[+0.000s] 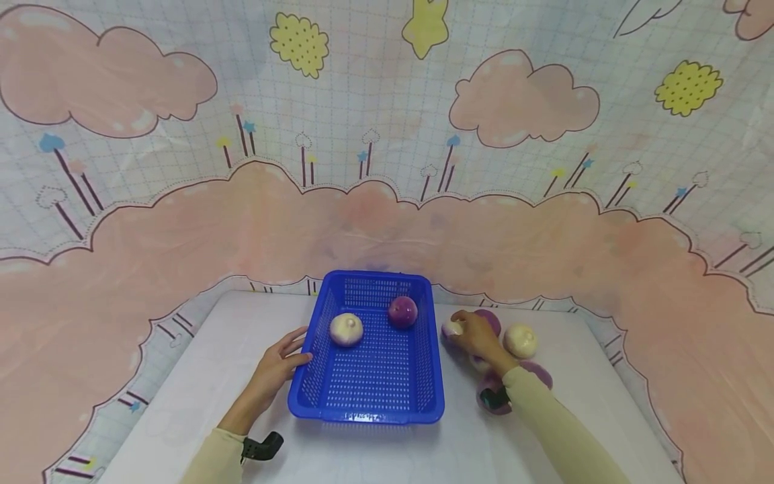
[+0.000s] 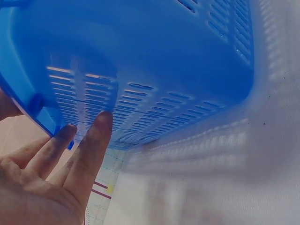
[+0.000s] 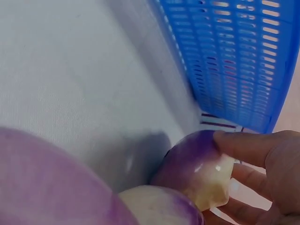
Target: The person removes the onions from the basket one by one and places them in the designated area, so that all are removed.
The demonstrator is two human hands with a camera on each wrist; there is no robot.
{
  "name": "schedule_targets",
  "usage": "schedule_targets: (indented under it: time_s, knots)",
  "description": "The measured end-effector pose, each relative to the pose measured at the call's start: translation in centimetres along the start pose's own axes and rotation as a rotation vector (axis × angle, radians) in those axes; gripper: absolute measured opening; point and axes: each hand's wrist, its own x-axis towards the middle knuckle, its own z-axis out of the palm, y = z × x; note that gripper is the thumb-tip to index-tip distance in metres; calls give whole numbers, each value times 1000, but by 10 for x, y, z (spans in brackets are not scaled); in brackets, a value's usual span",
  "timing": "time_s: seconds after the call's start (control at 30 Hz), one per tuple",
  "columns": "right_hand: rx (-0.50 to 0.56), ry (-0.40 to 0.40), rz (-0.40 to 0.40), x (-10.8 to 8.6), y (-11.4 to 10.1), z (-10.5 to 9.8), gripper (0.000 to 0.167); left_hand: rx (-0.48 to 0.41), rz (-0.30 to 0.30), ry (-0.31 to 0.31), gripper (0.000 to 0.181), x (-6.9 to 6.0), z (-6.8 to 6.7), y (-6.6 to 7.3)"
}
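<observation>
A blue plastic basket (image 1: 381,415) stands on the white table. Inside it lie a whitish turnip (image 1: 347,330) on the left and a purple turnip (image 1: 402,312) at the back right. My left hand (image 1: 277,368) holds the basket's left side, thumb at the rim and fingers (image 2: 86,157) against the slotted outer wall. To the right of the basket, my right hand (image 1: 478,334) grips a purple-and-white turnip (image 3: 190,166) between thumb and fingers. In the right wrist view this turnip appears low by the table; whether it touches the table I cannot tell.
Several more turnips cluster around the right hand and forearm: a whitish one (image 1: 520,341) to the right, a purple one (image 1: 488,321) behind, others partly hidden under the wrist. A patterned cloth (image 1: 375,228) with clouds hangs behind the table (image 1: 242,323).
</observation>
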Motion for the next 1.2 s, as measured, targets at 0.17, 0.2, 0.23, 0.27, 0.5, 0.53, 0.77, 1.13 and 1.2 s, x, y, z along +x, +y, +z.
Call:
schedule_targets:
  time_s: [0.17,0.2,0.23,0.27,0.5,0.53,0.77,1.13,1.2]
  knots:
    - [-5,18,-7,1,6,1,36,2,-3,3,64,0,0,-1]
    - [-6,21,-6,1,7,0,36,2,-4,2,64,0,0,-1]
    - [-5,24,-2,2,8,-1,37,3,-5,2,64,0,0,-1]
    - [-9,27,2,2,9,-1,38,4,-5,2,64,0,0,-1]
    - [3,14,35,4,16,-6,45,11,-7,7,64,-2,1,1]
    - [3,10,37,4,17,-6,45,12,-8,8,64,-2,1,1]
    - [0,8,34,4,19,-5,43,4,-5,6,64,-2,1,1]
    - [36,35,37,-4,9,-15,43,-8,-2,-5,64,-2,0,-1]
    - [45,57,23,-6,7,-18,43,-9,0,-5,63,-1,0,-1]
